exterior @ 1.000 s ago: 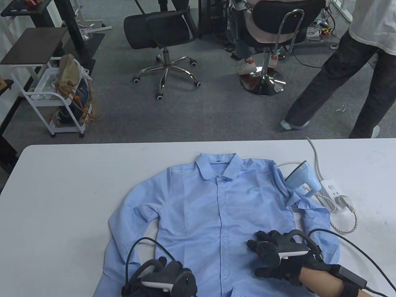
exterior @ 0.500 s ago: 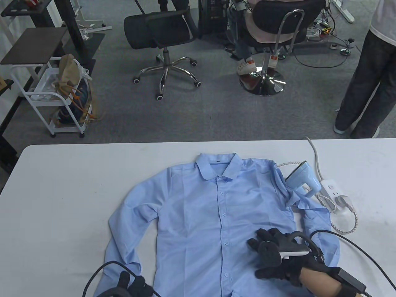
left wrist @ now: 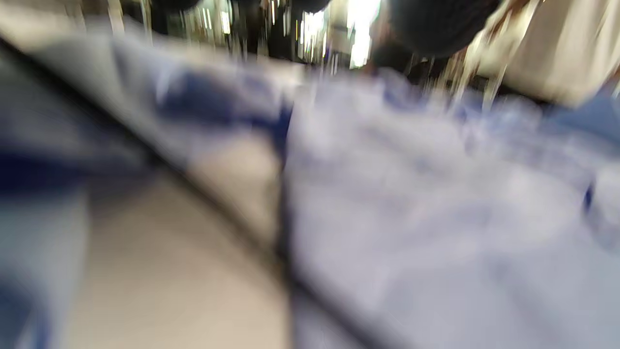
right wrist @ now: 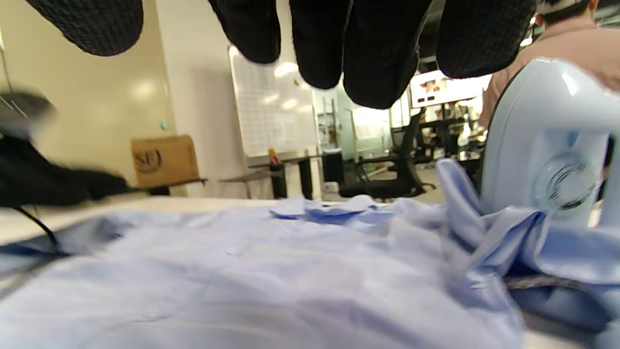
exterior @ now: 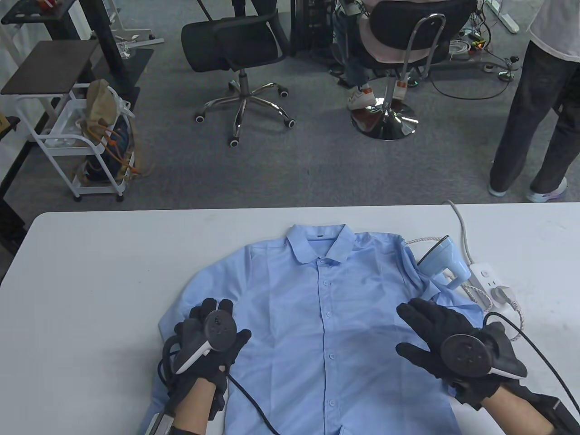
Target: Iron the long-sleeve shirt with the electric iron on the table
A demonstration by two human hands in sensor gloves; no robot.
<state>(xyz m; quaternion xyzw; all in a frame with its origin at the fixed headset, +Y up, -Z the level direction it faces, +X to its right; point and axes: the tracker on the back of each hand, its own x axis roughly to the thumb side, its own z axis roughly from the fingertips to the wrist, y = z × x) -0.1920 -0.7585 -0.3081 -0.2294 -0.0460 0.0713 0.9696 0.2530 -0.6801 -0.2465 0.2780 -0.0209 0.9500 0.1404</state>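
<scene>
Two gloved hands lie flat with fingers spread on the blue shirt [exterior: 317,326] laid buttoned across the white counter [exterior: 90,272], the left hand [exterior: 206,340] at nine o'clock, the right hand [exterior: 439,344] at three o'clock, and the iron [exterior: 446,263] upright at two o'clock.
</scene>
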